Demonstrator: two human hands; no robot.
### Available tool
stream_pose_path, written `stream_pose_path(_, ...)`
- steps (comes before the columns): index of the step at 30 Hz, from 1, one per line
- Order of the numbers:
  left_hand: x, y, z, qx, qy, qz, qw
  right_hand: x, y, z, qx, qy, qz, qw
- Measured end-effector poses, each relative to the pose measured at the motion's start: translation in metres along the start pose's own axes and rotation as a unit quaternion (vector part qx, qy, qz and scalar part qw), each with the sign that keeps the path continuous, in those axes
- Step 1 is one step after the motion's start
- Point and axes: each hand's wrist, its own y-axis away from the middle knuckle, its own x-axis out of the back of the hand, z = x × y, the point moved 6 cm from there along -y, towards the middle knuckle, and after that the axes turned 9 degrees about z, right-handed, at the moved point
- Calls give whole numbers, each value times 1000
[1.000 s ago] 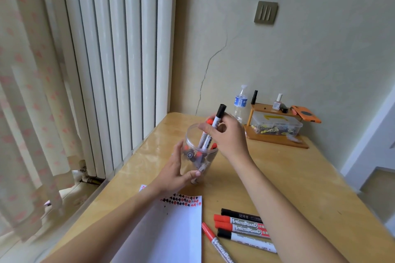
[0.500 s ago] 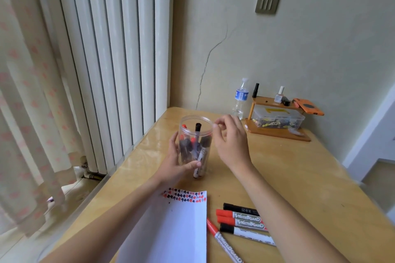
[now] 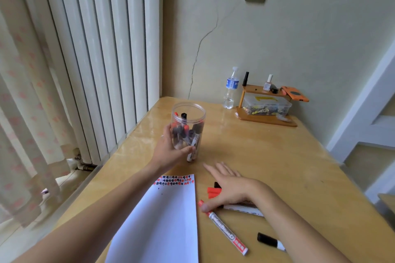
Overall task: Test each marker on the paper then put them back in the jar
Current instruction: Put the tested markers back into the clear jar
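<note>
Wooden tabletop (image 3: 267,156) near its left edge carries the jar (image 3: 189,128), gripped by the left hand (image 3: 171,151), while the right hand (image 3: 233,190), fingers spread flat, covers loose markers (image 3: 226,230) beside the paper (image 3: 166,220): picking 1 seems next, needing a pinch.

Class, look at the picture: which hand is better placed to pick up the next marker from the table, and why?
Right. The right hand rests open over the loose markers; the left hand grips the jar.
</note>
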Motion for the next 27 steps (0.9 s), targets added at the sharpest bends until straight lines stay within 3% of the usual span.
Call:
stream_pose_path(10, -8, 20, 20, -1, 25, 4, 1000, -4, 39, 8, -6, -2, -34, 999)
stream_pose_path(16, -21, 25, 29, 0, 43, -9, 999, 10, 38, 28, -9, -9, 86, 996)
stream_pose_path(19, -25, 27, 32, 0, 50, -11, 999, 6, 44, 25, -26, -58, 73, 995)
stream_pose_path(22, -27, 30, 34, -2, 50, -16, 999, -1, 54, 11, -6, 15, 27, 1000)
stream_pose_path(27, -28, 34, 39, -8, 51, -23, 998, 8, 46, 14, -19, -17, 98, 995)
